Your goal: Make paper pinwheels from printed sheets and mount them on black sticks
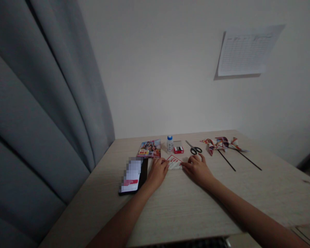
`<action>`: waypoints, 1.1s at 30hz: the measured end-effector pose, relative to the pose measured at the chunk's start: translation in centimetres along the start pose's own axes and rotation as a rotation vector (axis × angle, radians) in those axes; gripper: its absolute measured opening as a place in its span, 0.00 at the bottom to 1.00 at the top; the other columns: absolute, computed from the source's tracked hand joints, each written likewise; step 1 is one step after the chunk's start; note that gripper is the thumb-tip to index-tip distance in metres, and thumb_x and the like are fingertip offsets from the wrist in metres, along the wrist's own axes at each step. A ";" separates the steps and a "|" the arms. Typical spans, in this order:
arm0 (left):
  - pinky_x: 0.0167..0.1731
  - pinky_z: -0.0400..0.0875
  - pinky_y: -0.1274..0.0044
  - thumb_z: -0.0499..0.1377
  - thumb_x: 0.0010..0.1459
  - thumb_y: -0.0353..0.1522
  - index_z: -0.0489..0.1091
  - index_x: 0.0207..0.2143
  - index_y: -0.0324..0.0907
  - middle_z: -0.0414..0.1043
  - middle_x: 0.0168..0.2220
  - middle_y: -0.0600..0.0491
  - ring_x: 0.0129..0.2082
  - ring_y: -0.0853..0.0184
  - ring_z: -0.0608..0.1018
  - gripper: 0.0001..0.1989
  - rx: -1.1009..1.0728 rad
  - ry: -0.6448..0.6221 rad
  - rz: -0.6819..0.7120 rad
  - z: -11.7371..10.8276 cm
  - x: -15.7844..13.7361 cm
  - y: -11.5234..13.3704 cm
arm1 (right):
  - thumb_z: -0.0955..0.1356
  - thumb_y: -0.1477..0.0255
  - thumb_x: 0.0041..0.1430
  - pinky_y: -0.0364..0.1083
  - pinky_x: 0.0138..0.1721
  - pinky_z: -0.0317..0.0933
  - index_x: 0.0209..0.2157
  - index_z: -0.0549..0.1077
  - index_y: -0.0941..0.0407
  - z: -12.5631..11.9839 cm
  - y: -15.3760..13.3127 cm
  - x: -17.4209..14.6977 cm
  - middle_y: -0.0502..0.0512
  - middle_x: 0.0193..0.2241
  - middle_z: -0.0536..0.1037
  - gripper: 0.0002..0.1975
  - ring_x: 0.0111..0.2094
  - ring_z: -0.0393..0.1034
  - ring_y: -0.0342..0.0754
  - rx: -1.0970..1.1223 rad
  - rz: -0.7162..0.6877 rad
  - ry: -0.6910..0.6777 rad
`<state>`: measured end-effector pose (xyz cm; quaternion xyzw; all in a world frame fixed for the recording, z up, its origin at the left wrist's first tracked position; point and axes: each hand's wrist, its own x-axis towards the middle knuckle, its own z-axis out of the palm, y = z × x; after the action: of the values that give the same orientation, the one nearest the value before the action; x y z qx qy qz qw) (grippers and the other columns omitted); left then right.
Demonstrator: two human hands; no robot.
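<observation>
A small printed paper (174,162), white with red print, lies on the table between my hands, apparently folded into a triangle with its peak pointing away from me. My left hand (158,169) has its fingers closed at the paper's left corner. At the right corner, the fingertips of my right hand (198,169) pinch the paper's edge, with the other fingers curled. Just beyond the paper stand a clear bottle with a blue cap (169,144) and a small red box (178,150). Scissors with black handles (195,150) lie beyond my right hand.
A phone (131,176) lies left of my left hand, its screen lit and partly pixelated. Behind it is a colourful printed leaflet (150,148). Two paper pinwheels on dark sticks (226,160) lie at the right. A grey curtain (67,103) hangs along the table's left side.
</observation>
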<state>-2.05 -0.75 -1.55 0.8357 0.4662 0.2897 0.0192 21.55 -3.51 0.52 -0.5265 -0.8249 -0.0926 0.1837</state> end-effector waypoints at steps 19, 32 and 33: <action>0.60 0.58 0.59 0.54 0.66 0.29 0.75 0.47 0.41 0.74 0.45 0.49 0.49 0.60 0.72 0.12 0.035 -0.003 0.016 0.5 0.1 -0.5 | 0.61 0.62 0.69 0.62 0.61 0.38 0.50 0.76 0.42 0.3 -0.1 0.0 0.56 0.39 0.76 0.15 0.48 0.66 0.53 -0.054 0.019 0.010; 0.65 0.44 0.51 0.53 0.64 0.28 0.71 0.50 0.46 0.72 0.53 0.50 0.54 0.57 0.70 0.15 0.145 -0.047 0.020 0.4 -0.2 0.2 | 0.63 0.62 0.67 0.65 0.62 0.36 0.48 0.78 0.43 0.1 -0.3 0.1 0.57 0.40 0.75 0.14 0.48 0.66 0.54 -0.008 0.055 -0.025; 0.65 0.43 0.51 0.52 0.63 0.27 0.71 0.50 0.46 0.73 0.52 0.50 0.53 0.57 0.70 0.15 0.148 -0.055 0.023 0.3 -0.2 0.3 | 0.63 0.62 0.67 0.65 0.62 0.36 0.48 0.78 0.43 0.1 -0.3 0.1 0.57 0.40 0.75 0.14 0.48 0.66 0.54 0.002 0.064 -0.026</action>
<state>-1.73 -1.02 -1.81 0.8477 0.4761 0.2316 -0.0332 21.18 -3.52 0.46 -0.5534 -0.8102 -0.0792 0.1764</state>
